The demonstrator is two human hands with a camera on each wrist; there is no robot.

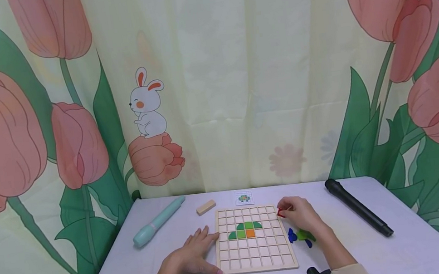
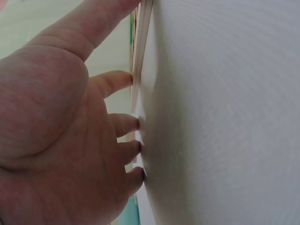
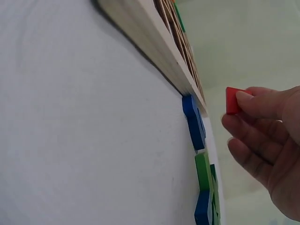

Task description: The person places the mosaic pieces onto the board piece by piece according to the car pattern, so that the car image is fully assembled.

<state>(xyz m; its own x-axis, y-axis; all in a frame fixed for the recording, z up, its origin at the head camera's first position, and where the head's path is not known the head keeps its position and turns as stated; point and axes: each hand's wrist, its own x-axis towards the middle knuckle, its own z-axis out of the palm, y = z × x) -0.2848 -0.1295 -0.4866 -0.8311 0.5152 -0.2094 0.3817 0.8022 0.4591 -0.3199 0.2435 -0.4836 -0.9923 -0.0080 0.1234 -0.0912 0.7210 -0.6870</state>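
Observation:
A wooden grid board [image 1: 258,251] lies on the table, with green tiles [image 1: 241,234] and one orange tile [image 1: 250,233] set in its upper middle squares. My left hand [image 1: 194,254] is spread at the board's left side; its thumb and index fingertips touch the edge, as the left wrist view shows. Between thumb and fingers my right hand [image 1: 300,213] pinches a small red tile [image 3: 231,101], raised near the board's upper right edge. Below that hand, blue pieces [image 1: 292,235] and green pieces [image 1: 303,235] lie beside the board's right edge.
Behind the board lie a small pattern card [image 1: 244,198] and a plain wooden block [image 1: 205,207]. A mint-coloured stick-like object [image 1: 159,222] lies at the left, a black cylindrical one [image 1: 359,207] at the right. A printed curtain [image 1: 221,86] hangs behind the table.

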